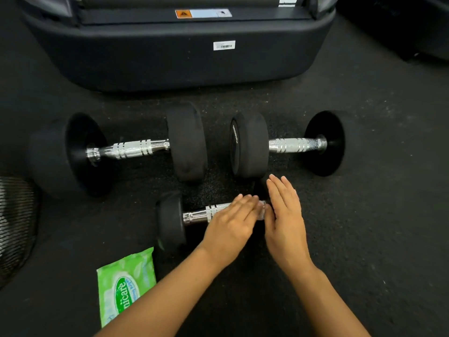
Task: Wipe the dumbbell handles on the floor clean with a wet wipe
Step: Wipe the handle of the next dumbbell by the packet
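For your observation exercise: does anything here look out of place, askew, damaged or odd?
Nothing looks damaged or spilled. The two big dumbbells lie roughly in line, the small dumbbell in front, under the left hand and right hand. The wipes pack lies flat nearby.

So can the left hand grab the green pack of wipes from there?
Probably yes. The wipes pack lies on the floor just left of the left hand, with nothing between them.

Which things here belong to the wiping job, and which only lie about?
For the job: near dumbbell, left dumbbell, right dumbbell, pack of wipes, left hand, right hand.
Lying about: black machine base, fan grille.
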The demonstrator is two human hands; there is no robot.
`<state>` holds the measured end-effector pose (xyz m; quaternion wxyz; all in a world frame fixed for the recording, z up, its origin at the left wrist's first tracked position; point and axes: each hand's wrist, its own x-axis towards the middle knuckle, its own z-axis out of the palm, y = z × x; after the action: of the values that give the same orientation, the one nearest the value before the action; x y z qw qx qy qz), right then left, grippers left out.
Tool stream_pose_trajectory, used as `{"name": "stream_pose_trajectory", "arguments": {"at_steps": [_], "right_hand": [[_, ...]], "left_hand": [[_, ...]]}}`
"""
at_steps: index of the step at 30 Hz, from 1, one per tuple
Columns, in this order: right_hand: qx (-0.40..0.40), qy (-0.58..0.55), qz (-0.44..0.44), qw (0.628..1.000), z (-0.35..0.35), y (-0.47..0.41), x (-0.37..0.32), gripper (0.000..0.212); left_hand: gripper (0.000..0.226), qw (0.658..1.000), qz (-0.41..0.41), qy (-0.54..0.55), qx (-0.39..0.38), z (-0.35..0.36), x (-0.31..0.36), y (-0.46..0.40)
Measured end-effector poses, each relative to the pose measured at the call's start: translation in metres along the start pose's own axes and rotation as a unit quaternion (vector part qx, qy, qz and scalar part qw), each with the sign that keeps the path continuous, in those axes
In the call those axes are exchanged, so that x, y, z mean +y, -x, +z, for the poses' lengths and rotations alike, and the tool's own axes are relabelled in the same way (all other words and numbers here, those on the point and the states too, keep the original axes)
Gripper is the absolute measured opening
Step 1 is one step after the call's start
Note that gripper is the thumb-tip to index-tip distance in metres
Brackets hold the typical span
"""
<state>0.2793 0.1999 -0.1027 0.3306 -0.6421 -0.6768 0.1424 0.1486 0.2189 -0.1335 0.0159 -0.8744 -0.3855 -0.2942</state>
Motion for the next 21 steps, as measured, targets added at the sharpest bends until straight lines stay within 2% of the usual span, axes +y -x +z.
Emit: {"name": "stream_pose_trajectory", "arguments": {"at_steps": [3, 5, 7, 9, 10, 12, 15, 17, 21], "right_hand": [[0.004, -0.001, 0.006, 1.0, 0.0, 0.0, -0.001, 0.049], [0.007, -0.004, 0.006, 1.0, 0.0, 0.0, -0.002, 0.05], [0.004, -0.005, 0.007, 1.0, 0.0, 0.0, -0.002, 0.051], [0.0, -0.002, 0.01, 1.0, 0.0, 0.001, -0.002, 0.05], [-0.001, 0.0, 0.011, 1.0, 0.0, 0.001, -0.002, 0.05], [-0.001, -0.001, 0.01, 1.0, -0.001, 0.001, -0.002, 0.05], [-0.002, 0.001, -0.001, 1.0, 0.0, -0.001, 0.0, 0.05], [-0.005, -0.001, -0.002, 1.0, -0.001, -0.002, 0.0, 0.051], [-0.015, 0.004, 0.009, 1.0, -0.002, -0.001, -0.001, 0.051]], "left_hand": [[0.03, 1.0, -0.021, 0.009, -0.021, 0.004, 0.004, -0.012], [0.027, 0.996, -0.066, 0.024, -0.049, -0.002, 0.006, -0.019], [0.027, 0.981, -0.136, 0.041, -0.131, -0.015, 0.006, -0.033], [0.03, 0.948, -0.22, 0.06, -0.225, -0.024, 0.0, -0.049], [0.033, 0.94, -0.238, 0.057, -0.237, -0.026, -0.003, -0.053], [0.03, 0.941, -0.237, 0.023, -0.24, -0.027, -0.002, -0.054], [0.012, 0.974, -0.147, -0.017, -0.174, -0.028, 0.015, -0.042], [0.017, 0.983, -0.124, -0.003, -0.138, -0.023, 0.013, -0.037], [0.034, 0.941, -0.241, 0.032, -0.234, -0.028, -0.005, -0.059]]}}
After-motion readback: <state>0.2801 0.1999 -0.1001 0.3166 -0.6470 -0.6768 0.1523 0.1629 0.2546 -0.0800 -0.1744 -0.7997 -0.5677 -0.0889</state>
